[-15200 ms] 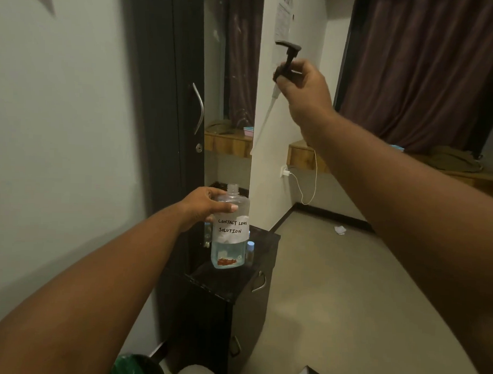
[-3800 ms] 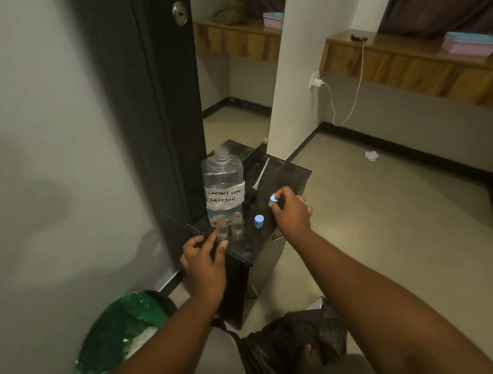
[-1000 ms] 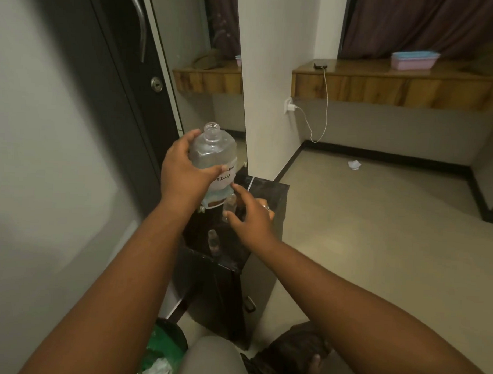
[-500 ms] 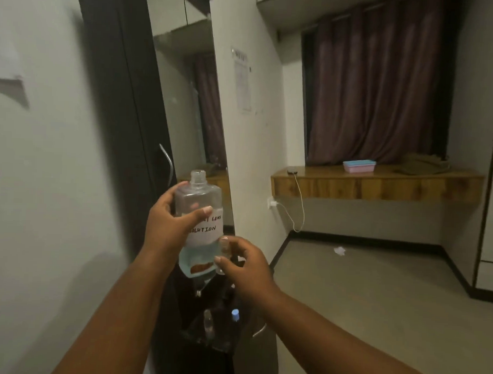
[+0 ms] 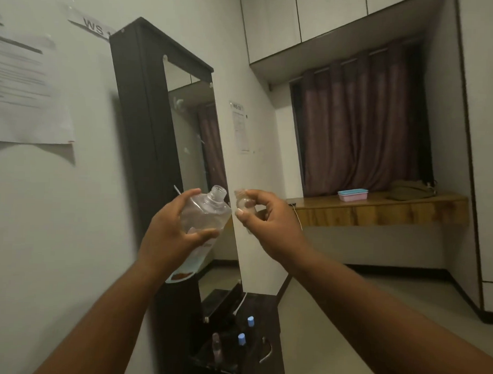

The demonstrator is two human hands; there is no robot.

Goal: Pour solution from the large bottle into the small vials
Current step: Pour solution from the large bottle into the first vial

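Observation:
My left hand (image 5: 171,234) grips the large clear bottle (image 5: 203,216) around its middle, raised at chest height. The bottle is uncapped and tilted, its open neck pointing up and to the right. My right hand (image 5: 262,223) pinches a small clear vial (image 5: 242,201) between thumb and fingers, just right of the bottle's mouth with a small gap between them. Far below, on the dark cabinet top (image 5: 260,321), stand a second clear vial (image 5: 216,343) and two blue caps (image 5: 241,339).
A tall dark-framed mirror (image 5: 193,162) rises directly behind the bottle. Papers hang on the wall at left. A wooden ledge (image 5: 378,211) at the right carries a pink and blue box (image 5: 352,195). Open floor lies right of the cabinet.
Both hands have risen higher with the bottle and vial. The bottle has tipped from upright toward the right, and the vial now sits beside its mouth instead of low against its body.

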